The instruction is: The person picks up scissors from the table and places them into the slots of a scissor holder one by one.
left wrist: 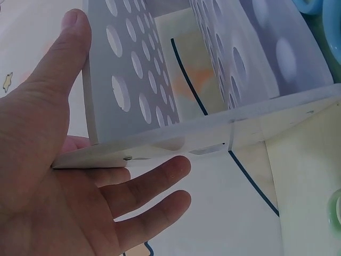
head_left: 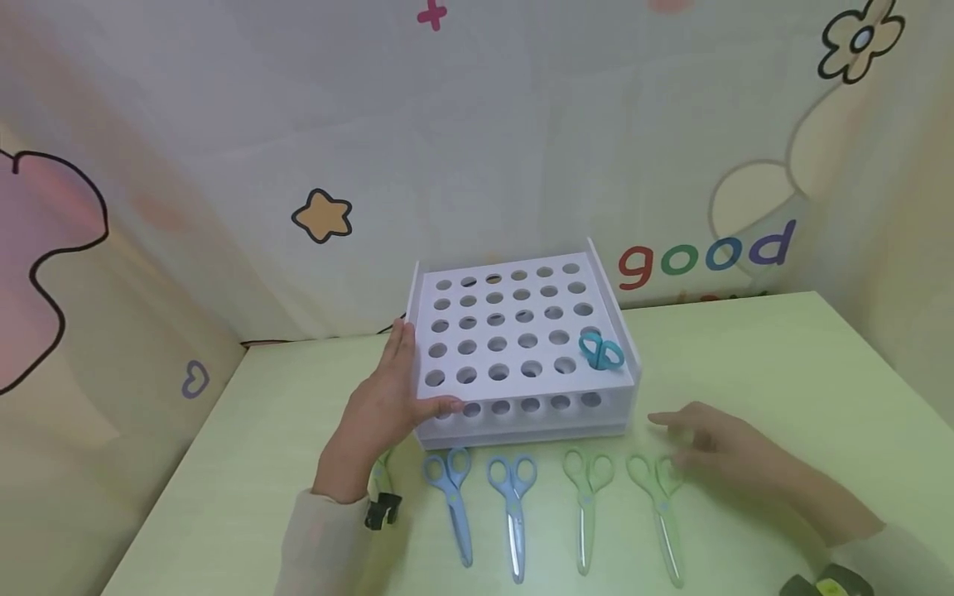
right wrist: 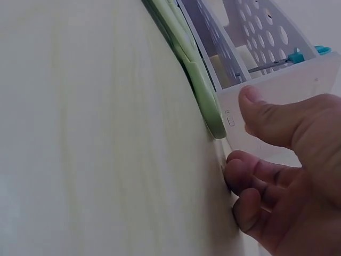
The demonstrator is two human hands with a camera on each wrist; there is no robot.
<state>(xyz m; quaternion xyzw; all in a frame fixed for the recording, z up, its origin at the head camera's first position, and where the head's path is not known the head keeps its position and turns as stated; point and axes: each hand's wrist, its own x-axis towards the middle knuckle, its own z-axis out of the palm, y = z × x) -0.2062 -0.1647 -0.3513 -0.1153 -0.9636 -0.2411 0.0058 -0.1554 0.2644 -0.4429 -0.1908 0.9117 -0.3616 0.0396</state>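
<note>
My left hand [head_left: 380, 397] holds the left side of a white rack [head_left: 514, 356] with rows of round holes. In the left wrist view the thumb lies inside the side panel [left wrist: 287, 101] and the fingers outside it. Teal-handled scissors [head_left: 600, 352] stand in a hole at the rack's right front. My right hand [head_left: 734, 447] holds nothing, its fingers loosely bent, beside the rightmost green scissors [head_left: 659, 505]. Those green scissors [right wrist: 197, 80] lie flat just past its fingertips in the right wrist view.
In front of the rack lie two blue scissors [head_left: 450, 501] and another green pair [head_left: 587, 505]. A further green pair [head_left: 382, 476] is partly hidden by my left wrist. A printed curtain [head_left: 507, 165] hangs behind the pale green table [head_left: 745, 356].
</note>
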